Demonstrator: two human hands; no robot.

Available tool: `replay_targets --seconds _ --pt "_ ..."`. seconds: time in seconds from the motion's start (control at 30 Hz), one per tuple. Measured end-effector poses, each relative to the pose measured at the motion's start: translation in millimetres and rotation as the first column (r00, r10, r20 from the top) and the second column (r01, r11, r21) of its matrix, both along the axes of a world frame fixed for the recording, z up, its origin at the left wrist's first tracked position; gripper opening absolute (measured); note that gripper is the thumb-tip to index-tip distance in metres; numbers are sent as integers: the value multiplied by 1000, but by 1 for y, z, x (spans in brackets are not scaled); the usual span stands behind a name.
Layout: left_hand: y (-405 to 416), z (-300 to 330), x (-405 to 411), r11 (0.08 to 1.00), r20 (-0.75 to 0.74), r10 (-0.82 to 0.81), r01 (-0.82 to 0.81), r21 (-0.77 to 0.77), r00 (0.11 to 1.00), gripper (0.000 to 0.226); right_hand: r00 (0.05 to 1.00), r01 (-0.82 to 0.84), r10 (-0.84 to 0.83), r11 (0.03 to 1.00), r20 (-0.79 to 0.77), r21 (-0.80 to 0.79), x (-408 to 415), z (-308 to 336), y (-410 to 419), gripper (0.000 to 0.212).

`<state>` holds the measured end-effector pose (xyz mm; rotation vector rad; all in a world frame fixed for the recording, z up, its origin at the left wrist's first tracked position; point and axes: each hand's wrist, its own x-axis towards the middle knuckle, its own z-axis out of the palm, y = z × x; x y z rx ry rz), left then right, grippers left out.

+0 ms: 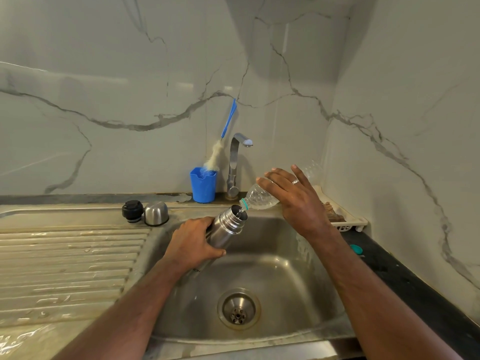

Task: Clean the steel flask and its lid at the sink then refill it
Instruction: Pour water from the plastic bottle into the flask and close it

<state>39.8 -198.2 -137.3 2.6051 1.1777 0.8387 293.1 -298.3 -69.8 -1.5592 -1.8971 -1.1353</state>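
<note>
- Pouring over the sink basin (272, 271): water runs from a clear plastic bottle (259, 197) into the open mouth of the steel flask (224, 231).
- The left hand (193, 242) grips the flask around its body, fingers and thumb curled about it; the flask is tilted, mouth up and to the right, above the left part of the basin.
- The right hand (296, 194) holds the bottle, tipped neck-down to the left, with the fingers laid over its upper side; a ring shows on one finger. The bottle's teal neck ring sits just above the flask mouth.
- On the sink ledge behind the basin stand a black stopper (132, 211) and a steel cup lid (156, 213), side by side, near the flask but apart from it.
- The drain (238, 309) lies in the basin floor, near its front.
- A ribbed steel draining board (65, 266), wet in patches, extends left of the basin.
- A chrome tap (237, 162) rises behind the basin; beside it, to the left, a blue cup (203, 185) holds a bottle brush (220, 144) that leans on the wall.
- A white rack (342, 216) sits in the right corner, and a teal cap (356, 249) lies on the dark counter (405, 281).
- White marble-pattern wall panels (104, 74) with grey veins enclose the corner.
</note>
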Motion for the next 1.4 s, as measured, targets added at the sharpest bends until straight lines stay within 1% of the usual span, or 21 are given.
replay_targets --seconds 0.2,0.33,0.6,0.77,1.03,1.17,1.27,1.4 --pt "0 -1 0 1000 4 -7 7 -6 1000 66 999 6 -6 1000 48 8 -3 2 -1 77" --pt "0 -1 0 1000 9 -5 5 -11 1000 65 997 37 -38 999 73 9 -2 1 2 78" --pt "-1 -3 0 999 42 -24 26 -45 999 67 987 24 -35 997 155 74 -6 1 4 68" --pt "-1 -3 -1 998 49 -23 26 -60 999 65 980 41 -63 992 187 118 -9 5 4 72" --pt "-1 -5 0 996 68 -34 39 -79 997 73 966 40 -69 992 250 118 -12 8 6 78" --pt "-3 -4 1 996 74 -33 39 -85 997 73 965 41 -65 994 255 98 -14 8 7 81" --pt "-2 -5 2 994 81 -30 38 -102 996 75 967 19 -47 993 252 113 -16 6 8 79" --pt "-2 -5 1 995 91 -24 32 -92 996 74 970 -25 -1 994 243 102 -16 5 8 82"
